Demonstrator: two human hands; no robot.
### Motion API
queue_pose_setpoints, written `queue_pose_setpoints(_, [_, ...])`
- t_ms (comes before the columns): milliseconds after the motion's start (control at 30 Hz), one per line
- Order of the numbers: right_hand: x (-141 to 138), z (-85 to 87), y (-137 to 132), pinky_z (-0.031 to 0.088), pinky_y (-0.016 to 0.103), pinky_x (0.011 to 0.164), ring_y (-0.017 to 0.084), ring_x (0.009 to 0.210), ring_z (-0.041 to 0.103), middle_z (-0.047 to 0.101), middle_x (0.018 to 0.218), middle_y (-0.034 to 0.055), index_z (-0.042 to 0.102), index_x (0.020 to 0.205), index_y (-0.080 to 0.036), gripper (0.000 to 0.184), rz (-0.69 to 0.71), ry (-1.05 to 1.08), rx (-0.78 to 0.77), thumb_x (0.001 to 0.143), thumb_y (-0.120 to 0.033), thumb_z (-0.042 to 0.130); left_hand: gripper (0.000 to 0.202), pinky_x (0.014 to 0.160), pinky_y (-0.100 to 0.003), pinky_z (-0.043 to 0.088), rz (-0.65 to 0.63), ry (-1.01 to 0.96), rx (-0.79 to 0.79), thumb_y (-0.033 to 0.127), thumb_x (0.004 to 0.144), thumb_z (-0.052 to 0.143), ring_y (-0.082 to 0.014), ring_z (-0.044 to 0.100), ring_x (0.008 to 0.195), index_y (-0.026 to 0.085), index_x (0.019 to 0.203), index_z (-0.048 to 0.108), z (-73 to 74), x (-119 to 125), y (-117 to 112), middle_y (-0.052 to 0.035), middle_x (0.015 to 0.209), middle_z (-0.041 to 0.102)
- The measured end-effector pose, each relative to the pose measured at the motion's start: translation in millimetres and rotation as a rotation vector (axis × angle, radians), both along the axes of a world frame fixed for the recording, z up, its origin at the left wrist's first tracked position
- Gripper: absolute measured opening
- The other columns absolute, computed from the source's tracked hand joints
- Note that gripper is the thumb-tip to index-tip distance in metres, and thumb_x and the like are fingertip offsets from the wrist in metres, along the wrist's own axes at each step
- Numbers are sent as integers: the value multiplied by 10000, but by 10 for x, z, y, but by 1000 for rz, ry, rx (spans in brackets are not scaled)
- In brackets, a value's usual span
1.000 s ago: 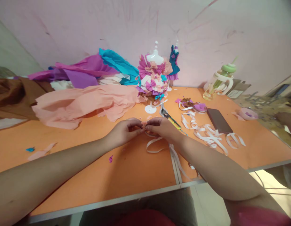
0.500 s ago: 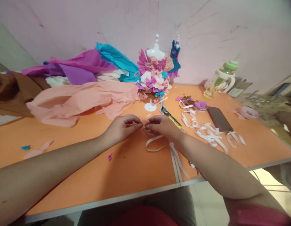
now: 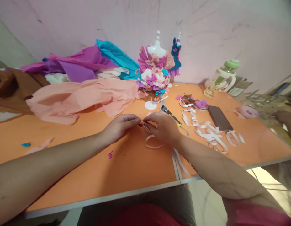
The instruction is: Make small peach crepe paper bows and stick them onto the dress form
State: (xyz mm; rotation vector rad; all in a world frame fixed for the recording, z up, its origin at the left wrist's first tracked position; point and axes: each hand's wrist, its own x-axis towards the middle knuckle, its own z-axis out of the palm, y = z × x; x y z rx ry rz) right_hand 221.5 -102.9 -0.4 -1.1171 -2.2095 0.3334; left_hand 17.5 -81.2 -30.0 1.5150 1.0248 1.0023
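Note:
My left hand (image 3: 119,128) pinches a small peach crepe-paper piece (image 3: 142,122) above the orange table. Meeting it from the other side, my right hand (image 3: 164,128) has thumb and index finger closed on the same scrap, which the fingertips mostly hide. A thin white strip (image 3: 152,147) loops down below the right hand. Just beyond that hand lie the scissors (image 3: 170,114), partly covered. Behind them a white mannequin stand (image 3: 156,50) wears a dress of peach, magenta, white and blue paper ruffles.
Peach crepe sheets (image 3: 84,95) spread at left, with purple crepe paper (image 3: 75,70) behind. To the right are tangled white strips (image 3: 210,135), a dark brown flat case (image 3: 220,118), a green-lidded bottle (image 3: 222,77) and a pink bowl (image 3: 248,111). Another person's hand (image 3: 284,118) shows at far right.
My right hand's fingers have shifted and spread a little around the peach scrap, with the wrist turned slightly. My left fingers have moved slightly left. The view has tilted a little.

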Motion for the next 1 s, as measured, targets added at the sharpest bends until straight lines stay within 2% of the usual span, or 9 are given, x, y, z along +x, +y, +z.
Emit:
queue_pose_setpoints(67, [-1,-21,31,427,249,745,135,784,586,692,865,14,719,942,-205,213,-39,102,-155,867,-345,577,317,856,-358,467,-2,6,53,473,824,605,-232,636,930,179,883,710,-9,-17,16,-78,955,710])
queue_pose_setpoints(167, [-4,-48,65,414,213,625,94,636,544,641,718,-14,713,906,-167,279,-23,270,-446,841,-410,593,339,826,-342,478,70,113,133,479,784,670,-220,636,909,190,960,693,-3,-18,19,-72,987,695])
queue_pose_setpoints(300, [-26,-43,40,405,196,529,93,591,540,585,668,-18,685,898,-152,333,40,401,-731,803,-461,606,306,809,-340,493,98,232,267,471,776,685,-213,645,869,180,866,717,21,16,-5,-71,929,693])
queue_pose_setpoints(367, [-39,-26,23,423,200,542,96,620,561,630,752,2,690,920,-159,326,32,414,-754,779,-448,634,290,799,-340,493,102,264,295,461,802,661,-210,647,851,179,842,720,34,21,-15,-69,905,698])
queue_pose_setpoints(500, [-43,-1,34,451,223,638,101,703,589,682,890,31,702,950,-181,306,-30,391,-618,754,-414,674,271,799,-335,480,93,345,291,448,825,639,-213,648,864,191,844,723,74,12,-29,-59,906,708])
queue_pose_setpoints(633, [-31,-19,67,435,207,579,94,635,562,660,753,15,700,840,-161,216,-58,371,-600,763,-357,653,253,805,-325,465,51,408,341,435,827,637,-201,642,846,200,802,725,114,24,-54,-44,874,706])
queue_pose_setpoints(833, [-43,-32,58,413,173,448,85,548,525,598,665,-6,631,821,-169,184,-20,504,-750,780,-349,628,321,774,-319,482,124,325,224,499,817,619,-207,644,849,194,867,707,21,0,-3,-51,912,709])
queue_pose_setpoints(933, [-59,-1,38,435,169,445,88,564,542,601,691,-3,617,824,-175,199,-23,524,-748,774,-366,644,351,812,-326,493,32,277,172,502,792,645,-219,648,914,213,984,696,-54,-7,27,-53,1004,707])
queue_pose_setpoints(1000, [-66,31,23,439,165,441,89,576,553,610,715,2,620,840,-176,214,-31,523,-744,775,-378,646,347,826,-334,498,-25,292,169,501,761,676,-227,651,916,210,946,706,-75,2,25,-57,997,706])
